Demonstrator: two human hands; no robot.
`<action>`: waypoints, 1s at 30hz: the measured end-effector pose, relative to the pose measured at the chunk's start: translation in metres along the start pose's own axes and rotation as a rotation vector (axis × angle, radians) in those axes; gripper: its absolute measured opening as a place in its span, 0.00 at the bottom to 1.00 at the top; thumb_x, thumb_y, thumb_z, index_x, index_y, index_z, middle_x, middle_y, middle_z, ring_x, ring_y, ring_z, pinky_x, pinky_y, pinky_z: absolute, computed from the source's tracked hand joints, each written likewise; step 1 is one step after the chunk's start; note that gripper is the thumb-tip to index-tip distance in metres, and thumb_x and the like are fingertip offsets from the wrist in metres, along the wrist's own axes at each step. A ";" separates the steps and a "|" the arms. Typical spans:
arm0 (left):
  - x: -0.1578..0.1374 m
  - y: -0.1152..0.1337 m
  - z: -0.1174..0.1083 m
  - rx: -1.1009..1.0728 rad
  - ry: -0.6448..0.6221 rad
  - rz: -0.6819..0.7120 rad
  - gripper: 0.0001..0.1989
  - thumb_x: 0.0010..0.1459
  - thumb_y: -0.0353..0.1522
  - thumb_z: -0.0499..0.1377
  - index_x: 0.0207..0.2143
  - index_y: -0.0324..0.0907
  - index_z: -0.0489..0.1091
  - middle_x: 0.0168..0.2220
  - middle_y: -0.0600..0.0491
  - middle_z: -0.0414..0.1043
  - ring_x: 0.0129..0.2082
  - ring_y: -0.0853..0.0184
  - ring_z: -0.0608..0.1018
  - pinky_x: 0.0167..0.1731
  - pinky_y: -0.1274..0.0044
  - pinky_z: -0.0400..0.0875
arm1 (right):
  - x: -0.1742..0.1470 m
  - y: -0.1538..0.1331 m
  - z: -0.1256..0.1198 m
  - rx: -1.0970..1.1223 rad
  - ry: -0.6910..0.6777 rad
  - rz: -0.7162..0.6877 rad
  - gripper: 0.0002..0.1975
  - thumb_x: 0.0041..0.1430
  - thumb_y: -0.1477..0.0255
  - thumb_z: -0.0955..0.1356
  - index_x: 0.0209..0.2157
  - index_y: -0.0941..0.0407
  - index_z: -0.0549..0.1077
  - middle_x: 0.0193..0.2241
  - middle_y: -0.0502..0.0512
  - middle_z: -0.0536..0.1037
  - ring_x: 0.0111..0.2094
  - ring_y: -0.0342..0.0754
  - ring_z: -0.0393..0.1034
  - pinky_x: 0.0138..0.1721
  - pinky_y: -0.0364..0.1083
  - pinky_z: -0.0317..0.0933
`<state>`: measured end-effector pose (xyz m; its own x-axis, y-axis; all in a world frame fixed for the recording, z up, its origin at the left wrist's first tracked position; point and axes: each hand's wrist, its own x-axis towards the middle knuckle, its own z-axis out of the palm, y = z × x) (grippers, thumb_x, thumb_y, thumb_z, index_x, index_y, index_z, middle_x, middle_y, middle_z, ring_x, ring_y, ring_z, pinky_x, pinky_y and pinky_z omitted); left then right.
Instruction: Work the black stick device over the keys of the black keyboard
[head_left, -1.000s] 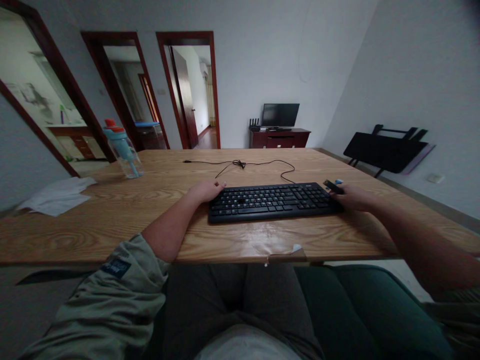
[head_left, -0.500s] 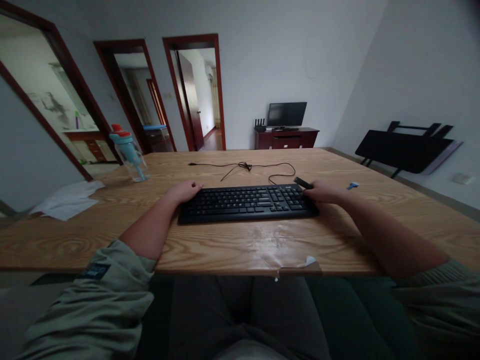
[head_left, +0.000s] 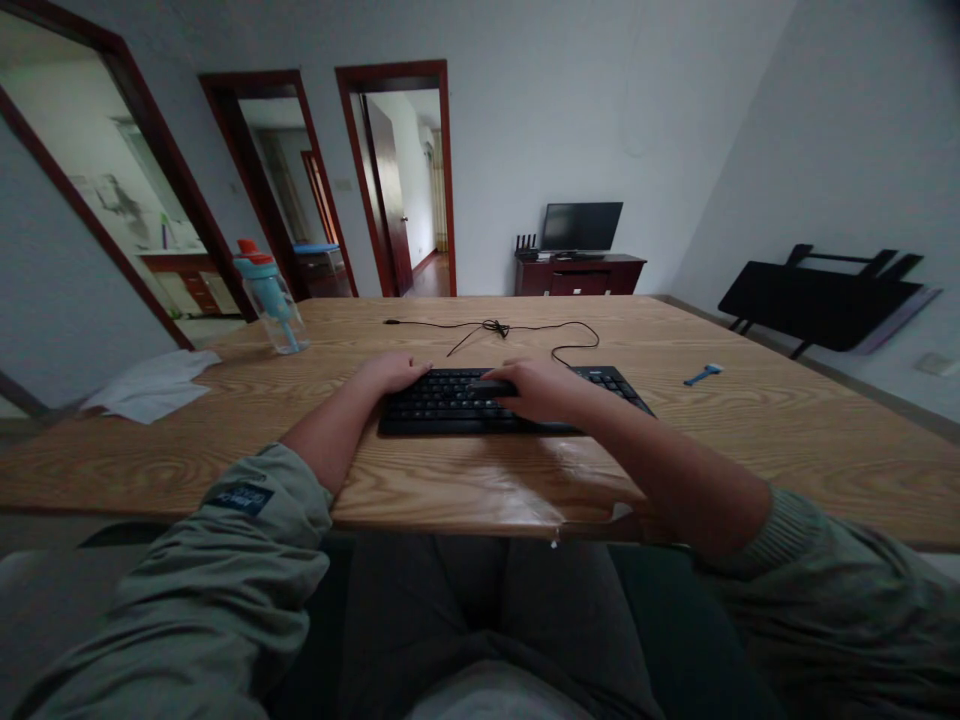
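Note:
A black keyboard (head_left: 420,408) lies flat on the wooden table in front of me, its keys facing up. My left hand (head_left: 396,372) is at its far left corner, fingers closed on the edge. Over the middle of the keys is my right hand (head_left: 544,388), closed around a short, flat black object (head_left: 491,388) that points left. What kind of object it is I cannot make out. My right hand and forearm hide part of the keys on the right.
Behind the keyboard runs its thin black cable (head_left: 495,327), bunched in the middle. A small blue tool with a pale head (head_left: 703,375) lies to the right. On the left are a clear bottle with a red lid (head_left: 274,305) and white paper (head_left: 154,388).
My right hand has moved left with the black object, from the keyboard's right end to above its middle. The left hand stays at the left corner. The view has shifted slightly.

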<state>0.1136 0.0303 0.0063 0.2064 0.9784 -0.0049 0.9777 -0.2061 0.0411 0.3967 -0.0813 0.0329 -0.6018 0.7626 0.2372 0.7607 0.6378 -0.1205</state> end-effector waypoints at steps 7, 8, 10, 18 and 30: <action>0.004 -0.005 0.003 -0.081 0.028 -0.010 0.43 0.62 0.59 0.35 0.54 0.40 0.73 0.59 0.40 0.71 0.59 0.50 0.71 0.56 0.65 0.64 | 0.054 -0.038 0.031 -0.178 -0.045 -0.090 0.18 0.60 0.67 0.65 0.49 0.58 0.77 0.44 0.63 0.79 0.42 0.56 0.75 0.40 0.48 0.63; 0.005 -0.008 0.005 -0.149 0.062 0.007 0.41 0.63 0.57 0.35 0.56 0.39 0.72 0.60 0.40 0.70 0.60 0.51 0.70 0.57 0.67 0.63 | 0.055 -0.037 0.033 -0.176 -0.048 -0.096 0.17 0.60 0.68 0.64 0.47 0.58 0.77 0.44 0.63 0.79 0.42 0.55 0.75 0.40 0.48 0.63; 0.006 -0.016 0.008 -0.284 0.109 0.026 0.38 0.65 0.53 0.36 0.56 0.38 0.71 0.59 0.41 0.71 0.58 0.54 0.72 0.57 0.69 0.63 | 0.053 -0.034 0.036 -0.158 -0.042 -0.102 0.16 0.59 0.68 0.65 0.47 0.57 0.76 0.44 0.62 0.79 0.42 0.55 0.75 0.39 0.47 0.63; 0.003 -0.037 0.011 -0.669 0.115 -0.118 0.34 0.61 0.56 0.40 0.40 0.39 0.71 0.21 0.53 0.65 0.20 0.64 0.69 0.22 0.73 0.64 | 0.045 -0.016 0.018 -0.068 0.080 -0.056 0.16 0.54 0.65 0.70 0.44 0.55 0.73 0.40 0.58 0.80 0.38 0.52 0.73 0.34 0.45 0.59; 0.009 -0.040 0.016 -0.654 0.094 -0.089 0.31 0.59 0.56 0.42 0.35 0.40 0.71 0.20 0.53 0.62 0.21 0.63 0.67 0.22 0.73 0.61 | -0.099 0.247 -0.010 -0.100 0.174 0.820 0.17 0.58 0.63 0.67 0.43 0.58 0.79 0.34 0.61 0.81 0.31 0.53 0.73 0.28 0.46 0.58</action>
<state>0.0775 0.0472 -0.0111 0.0929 0.9945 0.0493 0.7593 -0.1028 0.6425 0.6469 -0.0002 -0.0103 0.1898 0.9473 0.2580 0.9634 -0.1291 -0.2349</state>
